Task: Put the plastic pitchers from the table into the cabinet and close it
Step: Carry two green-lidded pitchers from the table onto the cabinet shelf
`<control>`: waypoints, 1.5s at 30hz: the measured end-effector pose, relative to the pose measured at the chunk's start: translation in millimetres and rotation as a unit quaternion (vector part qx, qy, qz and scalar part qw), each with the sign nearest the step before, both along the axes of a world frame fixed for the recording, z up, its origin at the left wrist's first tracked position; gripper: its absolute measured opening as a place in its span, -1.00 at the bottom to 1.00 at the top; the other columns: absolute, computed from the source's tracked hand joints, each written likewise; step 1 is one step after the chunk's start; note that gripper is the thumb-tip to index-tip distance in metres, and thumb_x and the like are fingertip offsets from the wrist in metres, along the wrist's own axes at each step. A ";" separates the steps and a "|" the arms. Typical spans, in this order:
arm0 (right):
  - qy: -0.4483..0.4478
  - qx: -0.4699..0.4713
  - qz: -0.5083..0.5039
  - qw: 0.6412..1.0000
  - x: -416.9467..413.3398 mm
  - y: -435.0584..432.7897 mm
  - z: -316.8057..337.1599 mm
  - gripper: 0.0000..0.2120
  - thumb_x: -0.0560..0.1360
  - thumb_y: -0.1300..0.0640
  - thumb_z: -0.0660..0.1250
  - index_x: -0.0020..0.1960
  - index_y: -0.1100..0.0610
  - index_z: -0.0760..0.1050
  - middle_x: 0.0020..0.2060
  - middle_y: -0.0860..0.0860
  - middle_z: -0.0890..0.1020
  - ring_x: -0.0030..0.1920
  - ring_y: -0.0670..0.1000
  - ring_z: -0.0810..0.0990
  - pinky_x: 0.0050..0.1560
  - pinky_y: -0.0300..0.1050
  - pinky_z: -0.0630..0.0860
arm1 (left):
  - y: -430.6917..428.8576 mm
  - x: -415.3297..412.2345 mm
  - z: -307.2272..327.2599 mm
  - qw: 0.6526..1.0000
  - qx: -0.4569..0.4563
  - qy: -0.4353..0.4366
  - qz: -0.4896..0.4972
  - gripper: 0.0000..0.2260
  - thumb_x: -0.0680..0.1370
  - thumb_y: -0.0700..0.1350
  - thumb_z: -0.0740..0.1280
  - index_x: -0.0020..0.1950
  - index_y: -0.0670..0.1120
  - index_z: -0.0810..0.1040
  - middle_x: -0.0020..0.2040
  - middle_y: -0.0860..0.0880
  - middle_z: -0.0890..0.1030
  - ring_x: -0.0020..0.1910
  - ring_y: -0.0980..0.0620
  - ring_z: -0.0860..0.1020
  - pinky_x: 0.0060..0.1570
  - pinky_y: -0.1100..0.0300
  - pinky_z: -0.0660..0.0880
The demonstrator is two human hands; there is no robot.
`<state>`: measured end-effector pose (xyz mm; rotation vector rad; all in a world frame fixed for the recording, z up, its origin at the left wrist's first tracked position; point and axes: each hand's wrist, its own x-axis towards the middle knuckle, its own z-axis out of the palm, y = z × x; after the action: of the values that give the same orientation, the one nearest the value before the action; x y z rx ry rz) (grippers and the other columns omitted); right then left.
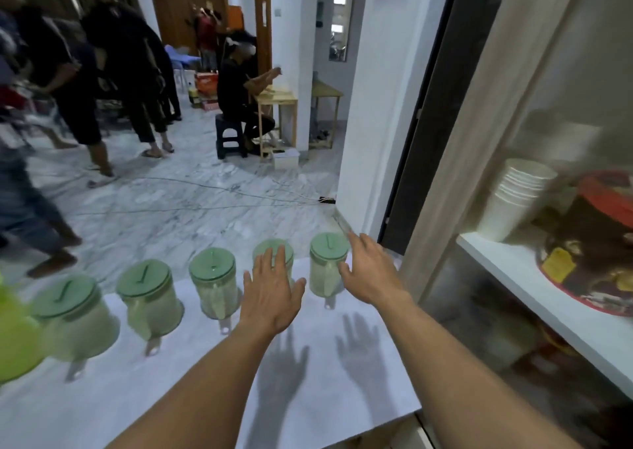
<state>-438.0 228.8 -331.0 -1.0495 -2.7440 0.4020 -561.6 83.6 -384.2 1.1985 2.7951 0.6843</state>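
Note:
Several clear plastic pitchers with green lids stand in a row along the far edge of the white table (171, 397). The rightmost pitcher (325, 270) is just left of my right hand (370, 273), whose thumb is close to its side; the fingers are spread and hold nothing. My left hand (274, 294) hovers open in front of the second pitcher from the right (274, 248), partly hiding it. Further left stand a third pitcher (214, 282) and others, blurred. The cabinet (513, 140) is on the right; through its front I see its white shelf (534, 284).
On the cabinet shelf stand stacked white cups (517, 195) and a red round tin (596, 243). A lime green container (13, 332) sits at the table's left edge. People stand and sit beyond the table on the marble floor, with cables lying across it.

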 end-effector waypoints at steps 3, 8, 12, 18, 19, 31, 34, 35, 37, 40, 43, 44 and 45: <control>0.002 -0.032 0.005 0.999 -22.5 15.3 -40.9 -0.36 0.59 0.00 0.23 0.60 0.13 0.11 0.51 0.13 0.31 0.48 0.20 0.30 0.41 0.16 0.34 | 9.2 -8.1 -28.5 0.999 0.027 -0.021 0.033 -0.29 0.59 0.18 0.17 0.60 -0.14 -0.03 0.58 -0.20 0.11 0.55 -0.19 0.08 0.49 -0.13 0.12; 0.086 -0.170 -0.081 0.978 -59.6 31.4 -104.3 -0.32 0.56 0.01 0.34 0.57 0.11 0.12 0.48 0.12 0.37 0.43 0.19 0.38 0.33 0.10 0.42 | 26.9 -29.0 -81.4 0.990 0.063 -0.095 0.088 -0.27 0.55 0.12 0.26 0.57 -0.20 0.04 0.50 -0.26 0.22 0.47 -0.25 0.22 0.43 -0.10 0.23; 0.198 -0.342 -0.259 0.881 -85.6 40.5 -134.4 -0.43 0.50 0.02 0.45 0.39 0.12 0.27 0.22 0.14 0.57 0.15 0.20 0.57 0.00 -0.07 0.42 | 44.5 -28.5 -117.2 0.972 0.087 -0.180 0.127 -0.27 0.54 0.15 0.26 0.57 -0.11 0.02 0.48 -0.17 0.25 0.43 -0.20 0.30 0.33 -0.13 0.35; 0.213 -0.412 -0.281 0.840 -101.5 49.6 -165.2 -0.67 0.47 0.00 0.48 0.11 0.14 0.51 -0.02 0.10 0.65 -0.05 0.17 0.62 0.02 -0.01 0.55 | 71.0 -39.6 -131.8 0.915 0.163 -0.266 0.255 -0.56 0.54 0.12 0.30 0.32 -0.09 0.40 0.22 -0.12 0.55 0.19 -0.18 0.52 0.12 -0.02 0.48; 0.215 -0.422 -0.278 0.836 -103.0 51.9 -168.1 -0.69 0.46 0.01 0.48 0.11 0.15 0.54 -0.05 0.10 0.66 -0.08 0.16 0.64 0.01 0.00 0.57 | 74.3 -43.9 -132.0 0.910 0.178 -0.275 0.254 -0.66 0.55 0.10 0.30 0.21 -0.09 0.45 0.14 -0.11 0.59 0.13 -0.18 0.55 0.05 0.02 0.48; 0.285 -0.441 -0.224 0.821 -86.1 51.8 -157.9 -0.80 0.54 0.11 0.40 0.15 0.11 0.58 0.01 0.06 0.69 0.02 0.06 0.66 -0.01 -0.09 0.52 | 71.8 -44.3 -103.7 0.923 0.239 -0.251 0.168 -0.79 0.63 0.08 0.19 0.02 -0.07 0.38 -0.10 -0.07 0.57 -0.14 -0.09 0.54 -0.16 0.02 0.49; 0.291 -0.425 -0.212 0.831 -73.9 47.7 -137.9 -0.86 0.53 0.13 0.39 0.08 0.10 0.59 -0.04 0.06 0.69 -0.01 0.06 0.66 -0.05 -0.08 0.52 | 62.6 -37.0 -82.5 0.925 0.254 -0.241 0.151 -0.80 0.62 0.09 0.19 0.00 -0.04 0.37 -0.12 -0.03 0.56 -0.17 -0.01 0.54 -0.18 0.01 0.52; 0.293 -0.417 -0.209 0.835 -70.3 45.8 -130.7 -0.88 0.53 0.14 0.38 0.05 0.12 0.59 -0.08 0.06 0.69 -0.05 0.07 0.66 -0.08 -0.08 0.51 | 59.9 -35.0 -75.0 0.925 0.259 -0.235 0.148 -0.80 0.62 0.08 0.19 -0.01 -0.05 0.38 -0.14 -0.02 0.56 -0.19 0.01 0.54 -0.21 0.04 0.50; 0.315 -0.403 -0.206 0.834 -59.0 40.1 -106.7 -0.89 0.52 0.18 0.35 0.02 0.17 0.59 -0.19 0.07 0.66 -0.18 0.07 0.62 -0.17 -0.10 0.48 | 52.9 -29.7 -51.0 0.926 0.276 -0.217 0.139 -0.80 0.62 0.05 0.20 -0.04 -0.07 0.38 -0.19 -0.01 0.55 -0.22 0.01 0.53 -0.29 0.09 0.44; 0.341 -0.380 -0.212 0.833 -46.7 34.2 -71.4 -0.92 0.52 0.21 0.33 -0.03 0.17 0.59 -0.25 0.08 0.65 -0.27 0.04 0.57 -0.23 -0.11 0.46 | 48.6 -26.0 -15.1 0.925 0.293 -0.195 0.140 -0.80 0.62 0.02 0.22 -0.08 -0.09 0.39 -0.24 0.00 0.54 -0.28 0.09 0.49 -0.38 0.25 0.32; 0.379 -0.344 -0.219 0.831 -30.7 18.9 -28.4 -0.95 0.51 0.22 0.32 -0.09 0.12 0.56 -0.31 0.04 0.61 -0.35 0.02 0.52 -0.30 -0.13 0.43 | 37.5 -19.0 30.2 0.918 0.330 -0.186 0.121 -0.80 0.61 0.00 0.25 -0.11 -0.10 0.40 -0.25 -0.01 0.54 -0.30 0.12 0.47 -0.41 0.30 0.29; 0.390 -0.336 -0.221 0.828 -27.6 15.5 -17.7 -0.94 0.52 0.21 0.32 -0.12 0.11 0.54 -0.33 0.03 0.59 -0.35 0.03 0.51 -0.30 -0.13 0.42 | 35.5 -17.8 41.6 0.916 0.338 -0.184 0.115 -0.80 0.61 0.00 0.25 -0.11 -0.11 0.40 -0.26 -0.03 0.55 -0.31 0.10 0.47 -0.41 0.28 0.29; 0.398 -0.325 -0.223 0.828 -24.8 11.4 -7.3 -0.93 0.51 0.21 0.32 -0.15 0.11 0.53 -0.34 0.04 0.58 -0.34 0.05 0.51 -0.29 -0.12 0.41 | 33.5 -16.4 51.1 0.913 0.348 -0.184 0.111 -0.80 0.61 -0.01 0.25 -0.11 -0.12 0.41 -0.26 -0.04 0.55 -0.31 0.08 0.48 -0.42 0.25 0.29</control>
<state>-462.8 240.2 -338.3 -1.2202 -1.5652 1.3755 -577.9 117.1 -333.1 0.6692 2.4287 1.8153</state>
